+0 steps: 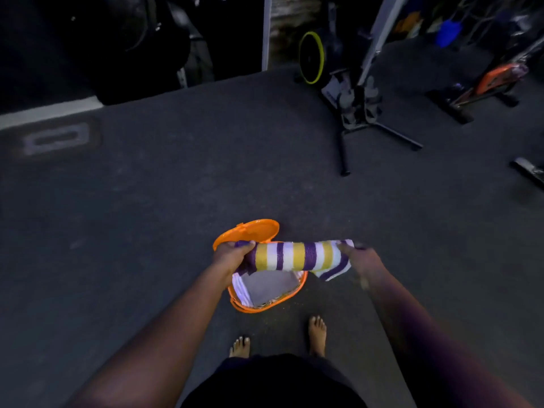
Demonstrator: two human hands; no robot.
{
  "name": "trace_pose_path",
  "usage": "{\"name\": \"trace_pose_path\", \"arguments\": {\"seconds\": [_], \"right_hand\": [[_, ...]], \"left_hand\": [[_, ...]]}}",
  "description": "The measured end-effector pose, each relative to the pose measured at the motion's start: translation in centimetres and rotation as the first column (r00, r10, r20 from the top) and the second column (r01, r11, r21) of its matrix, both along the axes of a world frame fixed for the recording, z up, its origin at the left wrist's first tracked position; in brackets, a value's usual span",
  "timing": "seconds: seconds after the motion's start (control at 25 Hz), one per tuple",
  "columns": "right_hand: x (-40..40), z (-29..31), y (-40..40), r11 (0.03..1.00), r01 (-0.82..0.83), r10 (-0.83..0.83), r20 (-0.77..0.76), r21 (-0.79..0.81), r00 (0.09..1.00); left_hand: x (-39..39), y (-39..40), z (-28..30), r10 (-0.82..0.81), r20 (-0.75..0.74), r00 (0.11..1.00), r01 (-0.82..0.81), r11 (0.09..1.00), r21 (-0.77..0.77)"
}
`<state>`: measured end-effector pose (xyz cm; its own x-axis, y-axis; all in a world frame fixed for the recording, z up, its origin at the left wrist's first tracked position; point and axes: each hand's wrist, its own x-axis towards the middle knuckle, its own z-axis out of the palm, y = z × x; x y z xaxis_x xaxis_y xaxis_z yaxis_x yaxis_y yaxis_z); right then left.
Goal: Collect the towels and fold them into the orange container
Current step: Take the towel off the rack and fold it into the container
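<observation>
A striped towel (297,256) in purple, yellow and white is folded into a long bundle and held level just above the orange container (266,306). My left hand (231,257) grips its left end and my right hand (360,260) grips its right end, where a loose corner hangs down. The container stands on the dark floor in front of my bare feet, its orange lid (250,231) open and tipped back. Inside lie a grey towel (272,285) and a white striped one (240,288) against the left wall.
An exercise machine with a yellow-rimmed wheel (311,58) and black floor legs (382,128) stands at the back right. An orange-and-black machine (494,81) is further right. A white metal post (266,30) and dark gear line the back wall.
</observation>
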<state>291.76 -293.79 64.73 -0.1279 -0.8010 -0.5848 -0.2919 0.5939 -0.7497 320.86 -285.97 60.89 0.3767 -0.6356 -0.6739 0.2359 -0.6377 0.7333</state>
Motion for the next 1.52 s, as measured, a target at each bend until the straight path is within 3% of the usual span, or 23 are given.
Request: {"name": "trace_pose_path", "arguments": {"seconds": [0.28,0.44,0.6,0.72,0.88,1.0,1.08,1.24,1.4,1.52], "right_hand": [[2.0,-10.6,-9.8,0.940,-0.340,0.340,0.012,0.010,0.940],[3.3,-19.0,-14.7,0.861,-0.509,0.509,-0.003,-0.013,0.861],[5.3,-27.2,-18.1,0.852,-0.519,0.522,0.033,-0.074,0.852],[5.6,-32.9,-18.7,0.853,-0.511,0.518,0.060,-0.106,0.853],[3.7,-43.8,-16.4,0.839,-0.540,0.544,-0.051,0.067,0.838],[2.8,-48.7,-14.6,0.819,-0.512,0.552,-0.111,0.257,0.827],[2.8,-51.7,-14.9,0.789,-0.517,0.586,-0.157,0.332,0.795],[4.4,-56.4,-18.0,0.817,-0.427,0.538,-0.245,0.388,0.807],[6.4,-57.7,-19.1,0.790,-0.353,0.473,-0.133,0.500,0.871],[7.5,-56.7,-18.9,0.838,-0.385,0.475,-0.170,0.387,0.863]], "left_hand": [[-2.1,-0.9,-9.2,0.231,0.208,0.950,-0.254,0.963,0.091],[-2.4,-2.5,-16.4,0.398,0.220,0.890,-0.416,0.909,0.038],[-1.8,-4.5,-24.0,0.563,0.130,0.816,-0.555,0.827,-0.095],[-1.6,-4.5,-30.2,0.547,0.141,0.825,-0.534,0.837,-0.122],[-4.0,-1.8,-42.7,0.425,0.187,0.886,-0.446,0.891,0.088],[-5.8,-0.2,-49.8,0.463,0.048,0.885,-0.452,0.831,0.324],[-6.3,-1.1,-52.0,0.457,-0.033,0.889,-0.405,0.817,0.411],[-4.6,-5.5,-54.5,0.455,-0.006,0.891,-0.417,0.822,0.389],[-3.9,-8.0,-56.0,0.565,-0.038,0.824,-0.480,0.733,0.483],[-3.5,-7.8,-54.9,0.589,-0.113,0.800,-0.446,0.711,0.544]]}}
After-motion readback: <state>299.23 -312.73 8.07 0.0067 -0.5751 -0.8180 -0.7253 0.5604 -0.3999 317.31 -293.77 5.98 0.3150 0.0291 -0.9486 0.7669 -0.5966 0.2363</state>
